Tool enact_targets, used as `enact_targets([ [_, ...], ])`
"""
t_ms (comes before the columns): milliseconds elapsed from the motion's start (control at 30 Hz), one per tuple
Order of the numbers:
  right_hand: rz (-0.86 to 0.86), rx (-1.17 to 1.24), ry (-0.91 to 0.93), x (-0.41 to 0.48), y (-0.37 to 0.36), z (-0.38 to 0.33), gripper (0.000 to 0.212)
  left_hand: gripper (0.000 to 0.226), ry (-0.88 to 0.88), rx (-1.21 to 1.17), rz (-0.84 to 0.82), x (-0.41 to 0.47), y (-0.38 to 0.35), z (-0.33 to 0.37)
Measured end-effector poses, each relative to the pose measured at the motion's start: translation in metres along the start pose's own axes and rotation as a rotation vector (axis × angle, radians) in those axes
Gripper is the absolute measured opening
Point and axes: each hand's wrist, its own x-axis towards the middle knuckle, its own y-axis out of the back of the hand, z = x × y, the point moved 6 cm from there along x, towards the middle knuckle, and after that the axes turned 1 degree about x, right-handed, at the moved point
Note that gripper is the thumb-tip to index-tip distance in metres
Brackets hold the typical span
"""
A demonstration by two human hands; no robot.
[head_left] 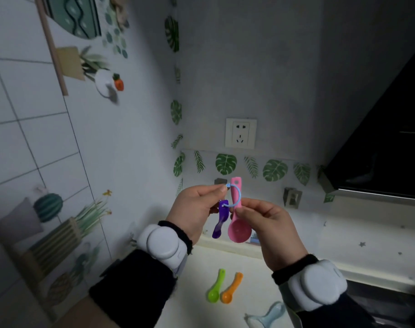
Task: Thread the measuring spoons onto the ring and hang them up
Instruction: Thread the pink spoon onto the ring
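Purple spoon (219, 218) ringed; two spoons (225, 290) seemingly loose.

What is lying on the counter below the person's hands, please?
A green spoon and an orange spoon lie side by side on the counter, with a pale blue item nearer. The sleeves cover the counter beside them.

Both hands hold the blue ring (236, 195) — purple spoon (220, 220) and pink spoon (237, 218) threaded.

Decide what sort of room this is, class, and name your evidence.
Probably a home kitchen: a pale countertop against a white tiled wall, a white wall socket above it, and a dark extractor hood at right.
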Motion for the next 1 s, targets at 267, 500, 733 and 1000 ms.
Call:
enact_targets([
  [267,-0.027,-0.044,-0.01,-0.001,-0.003,-0.012,0.024,0.017,-0.021,-0.009,-0.013,-0.001,0.0,0.013],
  [500,-0.05,-0.021,-0.014,-0.001,-0.001,-0.015,0.026,0.019,-0.015,0.006,-0.032,-0.003,-0.002,0.016],
  [733,-0.102,-0.014,-0.026,0.0,-0.005,-0.01,0.025,0.013,-0.022,-0.05,-0.056,-0.002,-0.001,0.016],
  [1000,-0.08,-0.004,-0.012,0.0,-0.005,-0.005,0.024,0.015,-0.036,-0.012,-0.082,-0.002,-0.001,0.012],
])
